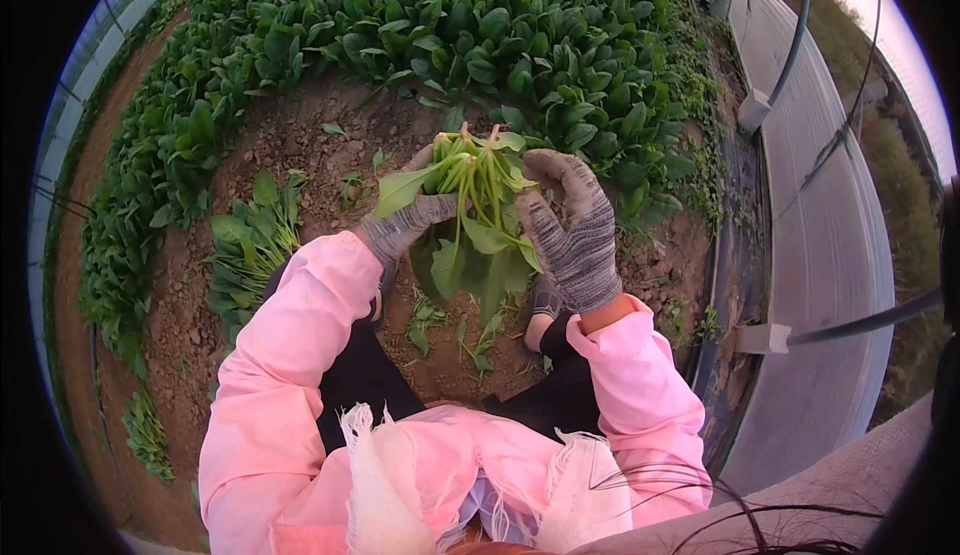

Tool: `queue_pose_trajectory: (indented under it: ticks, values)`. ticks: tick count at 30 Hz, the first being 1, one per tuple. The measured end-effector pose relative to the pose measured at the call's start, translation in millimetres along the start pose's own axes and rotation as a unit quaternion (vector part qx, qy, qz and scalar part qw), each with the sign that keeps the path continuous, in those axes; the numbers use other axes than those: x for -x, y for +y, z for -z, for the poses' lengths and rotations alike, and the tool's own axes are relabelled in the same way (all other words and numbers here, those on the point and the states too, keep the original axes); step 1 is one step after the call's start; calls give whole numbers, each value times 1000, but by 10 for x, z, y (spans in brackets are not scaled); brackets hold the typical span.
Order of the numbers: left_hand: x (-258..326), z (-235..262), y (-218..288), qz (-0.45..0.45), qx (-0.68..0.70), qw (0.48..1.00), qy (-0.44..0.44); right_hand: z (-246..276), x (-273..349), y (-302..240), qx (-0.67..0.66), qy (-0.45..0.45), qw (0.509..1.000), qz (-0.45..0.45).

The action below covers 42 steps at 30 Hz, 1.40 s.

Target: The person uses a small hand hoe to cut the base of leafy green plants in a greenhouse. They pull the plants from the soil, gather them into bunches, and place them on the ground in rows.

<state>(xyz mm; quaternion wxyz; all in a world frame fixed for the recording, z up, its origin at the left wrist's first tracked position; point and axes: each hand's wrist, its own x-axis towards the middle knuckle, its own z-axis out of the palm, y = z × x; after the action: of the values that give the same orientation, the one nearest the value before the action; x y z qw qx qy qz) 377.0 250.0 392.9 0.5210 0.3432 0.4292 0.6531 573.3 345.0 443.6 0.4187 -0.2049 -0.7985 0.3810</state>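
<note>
A bunch of leafy greens that look like spinach (482, 180) is held up over the soil in front of me, its pale stems and root ends on top and its leaves hanging down. My left hand (405, 223), in a grey knitted glove, is closed around the bunch from the left; some of its fingers are hidden behind the leaves. Beside the right edge of the bunch is my gloved right hand (580, 230), thumb and fingers curved and apart with a gap between them. Whether its fingertips touch the outer leaves I cannot tell.
Dense rows of growing greens (480, 30) fill the far side. A pile of cut greens (250, 245) lies left of my knee, a smaller one (147, 433) farther left. Loose leaves (478, 347) are scattered between my feet. A plastic-sheet wall (815, 255) with curved pipes (870, 321) runs along the right.
</note>
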Motion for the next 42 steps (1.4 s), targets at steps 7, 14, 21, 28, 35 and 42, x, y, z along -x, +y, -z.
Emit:
queue_pose_trajectory:
  ticks: [7,14,21,28,35,42]
  values:
    - [-139,-49,-208,-143,-30,989,2,-137,44,-50,17,-20,1000,14]
    - [-84,-328,-143,-163,48,985,-31,-233,-109,-4,-277,-10,960,-30]
    - [-6,-354,-120,11,243,966,-86,-390,-44,3,-349,-26,927,-137]
    - [108,-265,227,-25,-48,963,-266,-154,-63,-148,-515,-68,829,-207]
    - [113,-222,312,47,-78,979,-184,-98,-35,-102,-413,-105,884,-189]
    - [140,-161,171,-124,-295,947,-19,-333,-4,-148,-262,-62,954,-134]
